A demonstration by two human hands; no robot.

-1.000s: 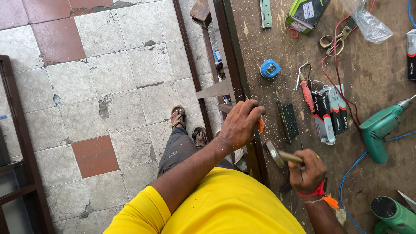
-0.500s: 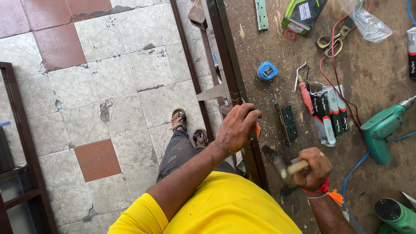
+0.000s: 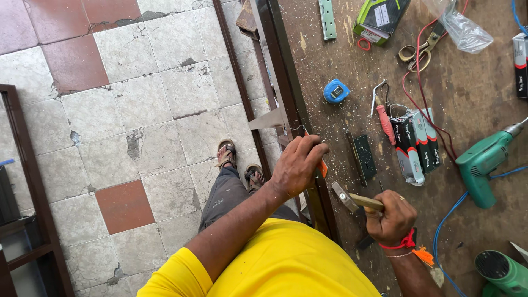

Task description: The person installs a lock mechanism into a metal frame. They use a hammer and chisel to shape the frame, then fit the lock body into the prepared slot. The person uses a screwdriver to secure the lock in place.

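The right hand [image 3: 391, 220] gripped a wooden-handled, steel-headed hammer [image 3: 356, 200]; at ten o'clock, the left hand [image 3: 297, 165] clamped an orange-handled chisel [image 3: 322, 166].

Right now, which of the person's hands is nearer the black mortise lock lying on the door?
Right. The right hand, gripping a hammer, sits just below the black mortise lock; the left hand is farther away at the door edge.

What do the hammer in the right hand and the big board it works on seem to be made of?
Hammer: pale handle that looks like bare wood; grey head with a dull shine, probably steel. Board: brown wood, likely a door slab, matt and scuffed, with pale sawdust and chips on it; its dark edge looks painted or stained.
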